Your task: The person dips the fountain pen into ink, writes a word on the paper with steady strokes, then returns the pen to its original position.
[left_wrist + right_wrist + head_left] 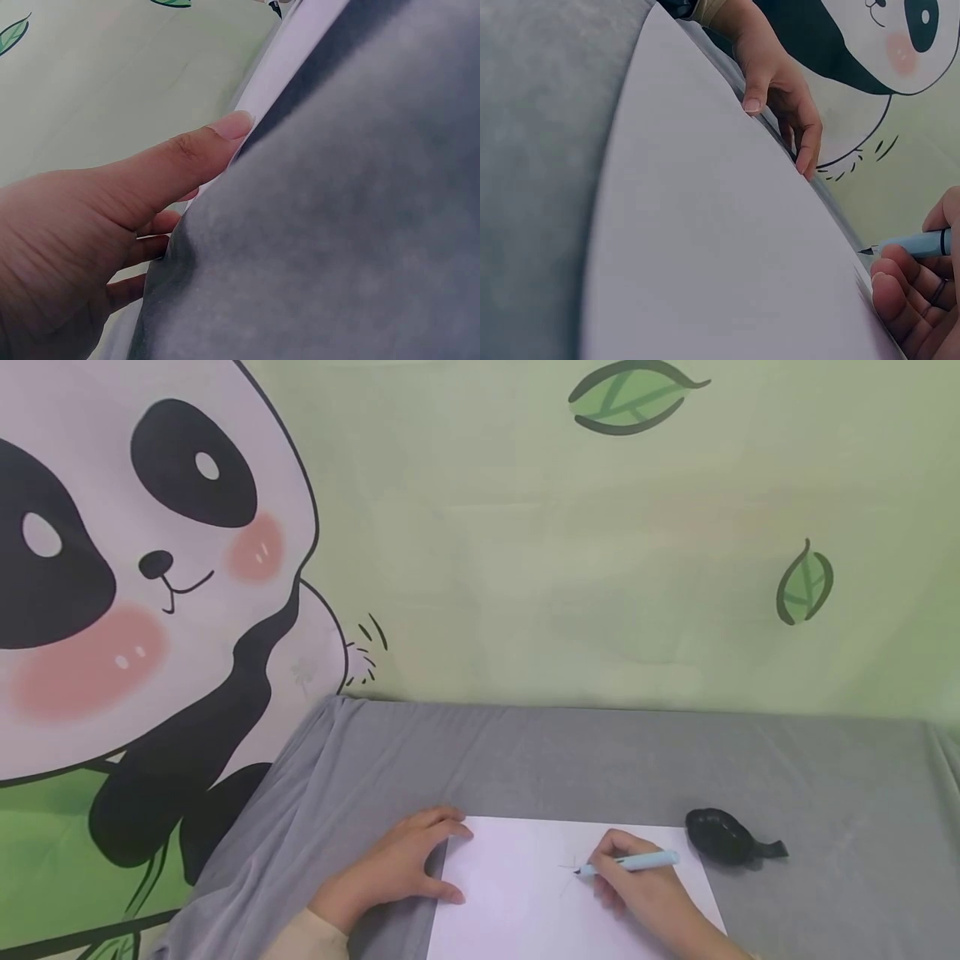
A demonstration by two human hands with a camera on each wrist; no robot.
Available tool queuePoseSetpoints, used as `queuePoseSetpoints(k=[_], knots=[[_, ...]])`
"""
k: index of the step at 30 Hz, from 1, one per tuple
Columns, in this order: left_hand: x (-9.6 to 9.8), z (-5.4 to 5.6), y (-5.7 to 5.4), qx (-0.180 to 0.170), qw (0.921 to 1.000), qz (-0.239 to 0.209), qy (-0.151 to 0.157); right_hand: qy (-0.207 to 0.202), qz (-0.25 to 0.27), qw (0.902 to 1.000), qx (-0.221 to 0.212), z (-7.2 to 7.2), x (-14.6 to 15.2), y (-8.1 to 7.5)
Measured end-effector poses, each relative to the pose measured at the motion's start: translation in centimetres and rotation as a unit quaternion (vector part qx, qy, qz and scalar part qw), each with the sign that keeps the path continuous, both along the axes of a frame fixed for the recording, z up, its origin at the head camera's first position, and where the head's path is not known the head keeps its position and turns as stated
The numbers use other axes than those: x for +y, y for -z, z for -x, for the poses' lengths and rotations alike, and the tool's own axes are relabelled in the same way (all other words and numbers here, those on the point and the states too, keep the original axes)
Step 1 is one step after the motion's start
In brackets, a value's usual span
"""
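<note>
A sheet of white paper (495,885) lies on the grey cloth. Near its upper right part, my right hand (637,881) pinches a light blue fountain pen (647,860), its dark nib at the paper beside a few faint thin lines (567,866). The right wrist view shows the pen (915,244) between thumb and fingers at the right edge. My left hand (397,864) lies at the sheet's left edge, thumb and fingers spread, fingertips on the margin. In the left wrist view the thumb (187,154) touches the paper's edge, and the other fingers are partly hidden.
A small black dish-like object with a short stem (723,837) sits right of the paper's upper corner. Grey cloth (600,752) covers the table. Behind it hangs a pale green backdrop (487,568) with a painted panda (187,568) and leaves.
</note>
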State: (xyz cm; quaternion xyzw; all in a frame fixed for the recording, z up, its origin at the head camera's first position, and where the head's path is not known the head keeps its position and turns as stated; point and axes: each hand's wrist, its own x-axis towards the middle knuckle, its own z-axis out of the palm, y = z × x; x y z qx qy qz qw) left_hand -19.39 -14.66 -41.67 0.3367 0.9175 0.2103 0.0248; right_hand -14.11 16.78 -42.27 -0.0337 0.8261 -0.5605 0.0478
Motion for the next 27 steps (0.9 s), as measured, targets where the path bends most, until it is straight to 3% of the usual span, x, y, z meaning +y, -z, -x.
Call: queuePoseSetpoints(k=[10, 27], knots=[[0.02, 0.03, 0.13, 0.004, 1.0, 0.0, -0.001, 0.032, 0.001, 0.9994, -0.01, 0.14, -0.17, -0.07], [0.04, -0.09, -0.13, 0.009, 1.0, -0.003, 0.001, 0.025, 0.001, 0.9997, -0.001, 0.31, -0.17, 0.24]])
